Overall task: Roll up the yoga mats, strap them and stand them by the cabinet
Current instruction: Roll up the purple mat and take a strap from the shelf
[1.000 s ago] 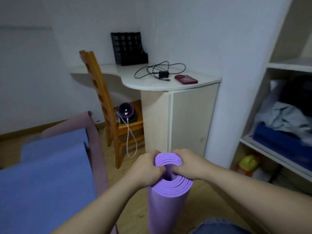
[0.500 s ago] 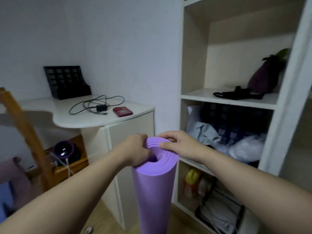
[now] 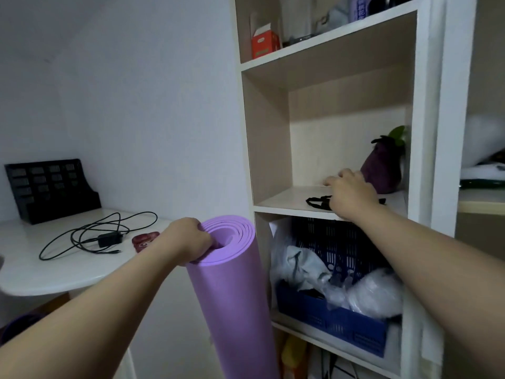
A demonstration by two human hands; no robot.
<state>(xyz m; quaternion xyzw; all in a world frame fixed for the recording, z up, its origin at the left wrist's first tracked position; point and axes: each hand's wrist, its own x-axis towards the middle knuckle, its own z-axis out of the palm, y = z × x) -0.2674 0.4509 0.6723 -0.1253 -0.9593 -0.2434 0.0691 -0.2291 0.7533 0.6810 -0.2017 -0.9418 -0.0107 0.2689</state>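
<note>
L hand (image 3: 188,240) clenched on rolled mat (image 3: 232,283) rim; prob. light, springy, so grip mid-roll. R hand (image 3: 352,192) over strap (image 3: 317,202), grasp unclear.

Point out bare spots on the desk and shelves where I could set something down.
Free: the shelf left of the black strap, up to its side wall; the desk in front of the charger cable. Crowded: the blue crate below, stuffed with bags; the shelf's right end, with eggplant plush and right hand.

rolled purple foam yoga mat (image 3: 232,296): lower end cut off below | black fabric strap (image 3: 318,202): partly behind blurred right hand (image 3: 351,195)
</note>
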